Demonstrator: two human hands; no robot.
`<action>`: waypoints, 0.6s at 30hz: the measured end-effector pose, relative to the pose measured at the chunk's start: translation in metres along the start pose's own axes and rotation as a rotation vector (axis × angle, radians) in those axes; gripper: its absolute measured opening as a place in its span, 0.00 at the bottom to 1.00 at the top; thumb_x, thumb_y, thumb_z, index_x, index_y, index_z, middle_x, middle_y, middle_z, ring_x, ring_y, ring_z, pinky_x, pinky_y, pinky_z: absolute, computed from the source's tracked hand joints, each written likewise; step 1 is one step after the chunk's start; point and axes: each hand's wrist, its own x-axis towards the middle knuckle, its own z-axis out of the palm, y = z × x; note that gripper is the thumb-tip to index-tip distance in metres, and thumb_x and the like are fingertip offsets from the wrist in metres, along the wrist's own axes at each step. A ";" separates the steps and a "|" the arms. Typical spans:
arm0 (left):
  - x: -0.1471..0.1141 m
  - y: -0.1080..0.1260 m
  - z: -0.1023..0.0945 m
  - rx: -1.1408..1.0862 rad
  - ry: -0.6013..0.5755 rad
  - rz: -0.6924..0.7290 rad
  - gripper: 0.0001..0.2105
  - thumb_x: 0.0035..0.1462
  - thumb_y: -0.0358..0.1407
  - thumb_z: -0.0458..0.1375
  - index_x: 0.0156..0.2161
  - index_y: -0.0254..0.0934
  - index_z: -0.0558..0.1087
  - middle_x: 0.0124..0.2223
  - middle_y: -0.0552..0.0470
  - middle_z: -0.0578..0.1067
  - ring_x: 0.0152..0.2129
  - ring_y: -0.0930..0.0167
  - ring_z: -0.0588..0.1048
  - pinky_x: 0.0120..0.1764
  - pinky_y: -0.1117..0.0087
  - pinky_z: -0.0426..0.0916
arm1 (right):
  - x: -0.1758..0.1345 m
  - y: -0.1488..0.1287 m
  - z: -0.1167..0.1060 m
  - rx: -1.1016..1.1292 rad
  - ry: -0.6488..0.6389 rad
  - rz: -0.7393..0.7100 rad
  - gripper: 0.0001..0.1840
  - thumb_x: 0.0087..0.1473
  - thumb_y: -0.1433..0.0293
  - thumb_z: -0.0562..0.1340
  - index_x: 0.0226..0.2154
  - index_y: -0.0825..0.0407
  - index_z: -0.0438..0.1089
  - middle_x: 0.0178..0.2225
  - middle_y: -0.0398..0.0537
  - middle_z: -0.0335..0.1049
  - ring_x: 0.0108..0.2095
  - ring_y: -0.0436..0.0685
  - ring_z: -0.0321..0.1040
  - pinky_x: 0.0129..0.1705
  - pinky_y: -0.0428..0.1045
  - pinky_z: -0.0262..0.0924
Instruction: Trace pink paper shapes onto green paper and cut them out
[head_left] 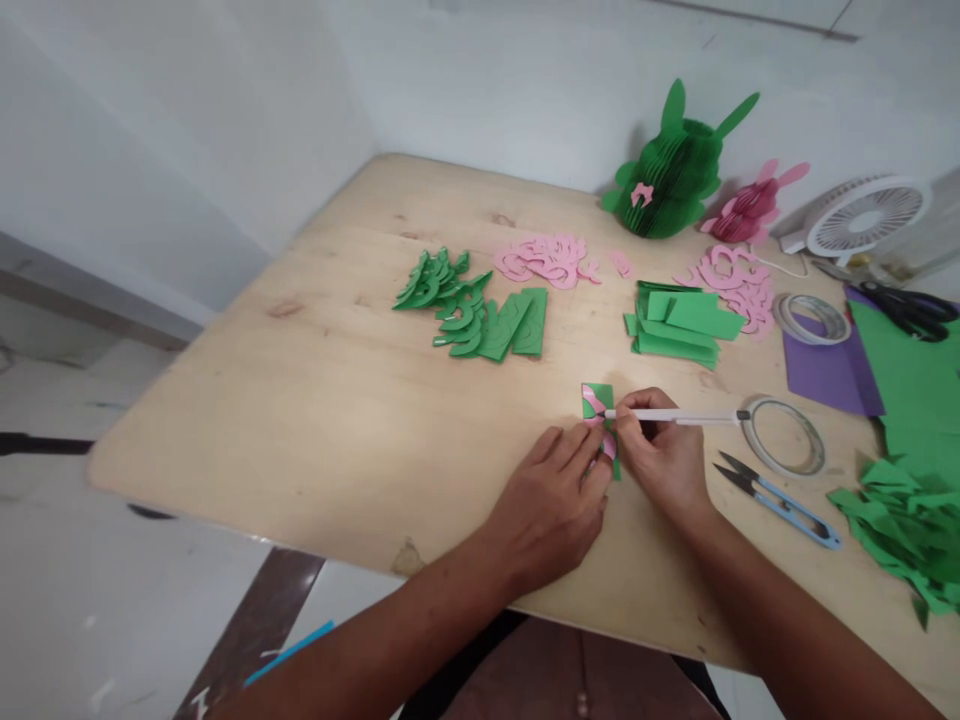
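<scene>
My left hand (559, 500) lies flat with its fingers stretched over a pink paper cutout (592, 399), pressing it onto a small green paper strip (602, 390). In my right hand (660, 455) is a white pen (675, 414), gripped near its tip. The tip touches the paper at the cutout's edge, just beyond my left fingertips. Part of the cutout and of the strip is hidden under my left fingers. To the right of my right hand lie blue-handled thread snips (787, 508), blades apart, and a roll of tape (784, 437).
Green cut pieces (442, 290), pink cutouts (551, 260) and stacked green strips (682, 325) lie farther back. A green paper rabbit (667, 175), a pink one (754, 205) and a white fan (862, 215) stand by the wall. Green scraps (907, 530) and black scissors (911, 305) are at right.
</scene>
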 end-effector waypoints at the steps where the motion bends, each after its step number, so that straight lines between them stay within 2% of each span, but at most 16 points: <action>1: 0.000 0.000 0.000 0.003 -0.005 0.003 0.17 0.60 0.33 0.49 0.52 0.27 0.67 0.58 0.35 0.67 0.57 0.59 0.64 0.56 0.56 0.58 | 0.000 0.001 0.000 -0.007 0.000 -0.007 0.04 0.50 0.71 0.58 0.26 0.51 0.66 0.19 0.39 0.64 0.19 0.49 0.59 0.21 0.45 0.55; 18: 0.001 0.000 0.000 0.024 -0.039 0.012 0.18 0.62 0.34 0.47 0.54 0.26 0.65 0.58 0.34 0.66 0.57 0.59 0.63 0.57 0.55 0.56 | 0.000 0.002 0.001 -0.024 0.034 -0.009 0.05 0.50 0.68 0.58 0.26 0.52 0.67 0.19 0.41 0.65 0.19 0.50 0.60 0.21 0.45 0.56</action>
